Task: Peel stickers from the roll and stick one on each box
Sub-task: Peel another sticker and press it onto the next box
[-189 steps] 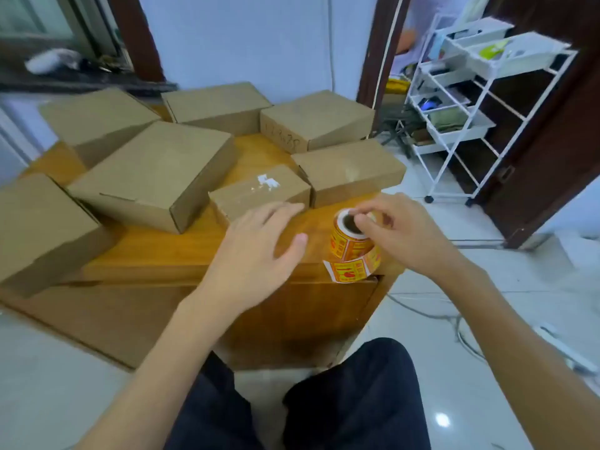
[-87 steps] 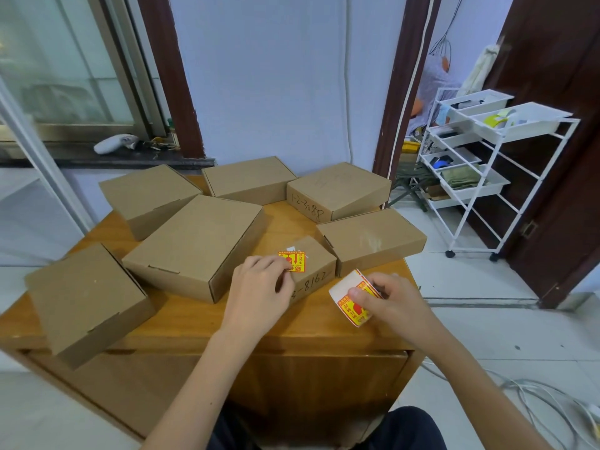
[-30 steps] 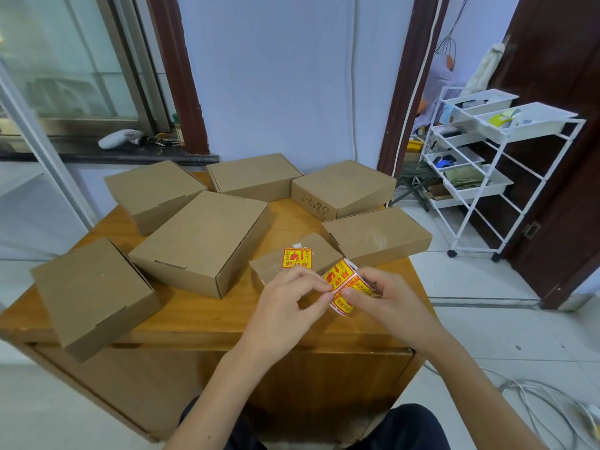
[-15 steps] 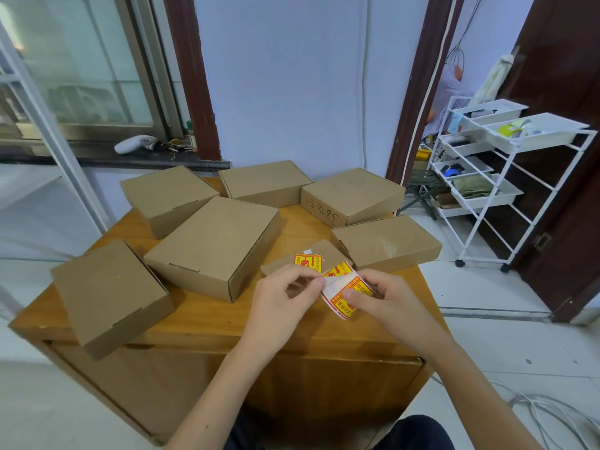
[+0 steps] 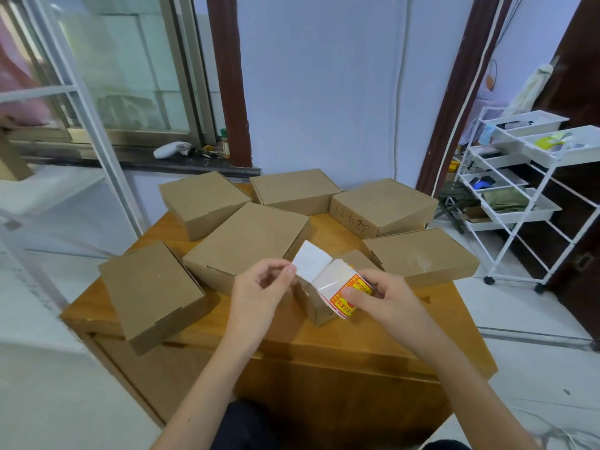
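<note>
My right hand (image 5: 380, 297) holds the red-and-yellow sticker roll (image 5: 344, 292) above the small cardboard box (image 5: 316, 306) near the table's front. My left hand (image 5: 259, 290) pinches a sticker (image 5: 311, 263) lifted off the roll, its white back facing me. The small box is mostly hidden behind the roll and my hands, so its top cannot be seen. Several larger brown boxes lie around it: a big one (image 5: 250, 241) in the middle, one (image 5: 152, 287) at the front left, one (image 5: 418, 254) on the right.
The boxes sit on a wooden cabinet top (image 5: 201, 323). More boxes line the back edge (image 5: 201, 199), (image 5: 292, 188), (image 5: 380, 203). A white wire cart (image 5: 519, 196) stands on the right by a dark door. A window ledge (image 5: 181, 164) runs behind on the left.
The left hand stuck one sticker on the small box, then came back to the roll. It has now pulled a new sticker up and away from the roll.
</note>
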A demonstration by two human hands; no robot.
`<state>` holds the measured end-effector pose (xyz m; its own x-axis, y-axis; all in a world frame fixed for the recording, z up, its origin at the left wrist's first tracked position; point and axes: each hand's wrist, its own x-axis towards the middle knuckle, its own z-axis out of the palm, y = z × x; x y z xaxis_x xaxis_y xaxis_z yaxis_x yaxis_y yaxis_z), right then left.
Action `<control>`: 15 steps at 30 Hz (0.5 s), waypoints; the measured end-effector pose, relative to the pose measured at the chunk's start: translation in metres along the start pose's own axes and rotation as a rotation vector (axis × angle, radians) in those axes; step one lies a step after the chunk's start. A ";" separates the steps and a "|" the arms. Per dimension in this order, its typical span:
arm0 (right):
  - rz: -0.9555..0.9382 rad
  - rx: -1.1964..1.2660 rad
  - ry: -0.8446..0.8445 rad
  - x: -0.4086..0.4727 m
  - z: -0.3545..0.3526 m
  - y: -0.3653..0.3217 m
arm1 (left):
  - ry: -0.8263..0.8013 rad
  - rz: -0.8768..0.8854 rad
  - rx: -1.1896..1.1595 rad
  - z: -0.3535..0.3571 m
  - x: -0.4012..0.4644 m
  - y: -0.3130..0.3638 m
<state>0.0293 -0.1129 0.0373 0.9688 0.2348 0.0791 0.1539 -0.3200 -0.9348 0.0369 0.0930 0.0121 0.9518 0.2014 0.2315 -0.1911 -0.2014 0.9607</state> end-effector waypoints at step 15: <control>-0.104 -0.030 0.076 0.032 0.030 -0.033 | 0.239 0.086 0.076 -0.051 0.035 -0.006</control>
<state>0.0494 -0.0673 0.0608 0.9592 0.1979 0.2020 0.2586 -0.3250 -0.9097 0.0590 0.1506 0.0227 0.8475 0.3991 0.3498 -0.2413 -0.2973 0.9238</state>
